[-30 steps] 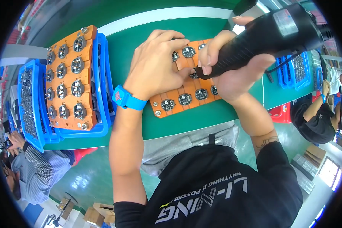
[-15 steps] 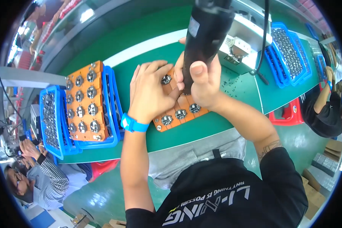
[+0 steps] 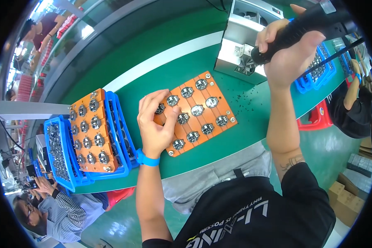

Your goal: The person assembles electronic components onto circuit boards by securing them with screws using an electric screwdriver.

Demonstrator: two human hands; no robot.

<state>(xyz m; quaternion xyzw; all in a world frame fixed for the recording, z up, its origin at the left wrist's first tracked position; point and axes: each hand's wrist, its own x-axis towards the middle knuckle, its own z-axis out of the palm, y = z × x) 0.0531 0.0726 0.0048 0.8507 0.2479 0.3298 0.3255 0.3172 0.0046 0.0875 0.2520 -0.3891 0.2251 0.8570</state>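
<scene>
My right hand is wrapped round a black powered screwdriver, tilted with its tip end at the front of a metal box-shaped machine. The exact contact at the tip cannot be made out. My left hand, a blue band at its wrist, rests on the left side of an orange fixture plate. Its thumb and fingers are apart, around one of the round metal parts set in rows on the plate, and cover part of that side. The other round parts show plainly.
A second orange plate with round parts lies on blue trays at left. Another blue tray holds many small parts. Tiny dark screws lie scattered by the machine. A cable hangs at right. Other people sit at both sides.
My right hand has lifted the screwdriver off the orange plate and carried it right to the machine. My left hand stays at the plate's left side. The whole view has shifted somewhat.
</scene>
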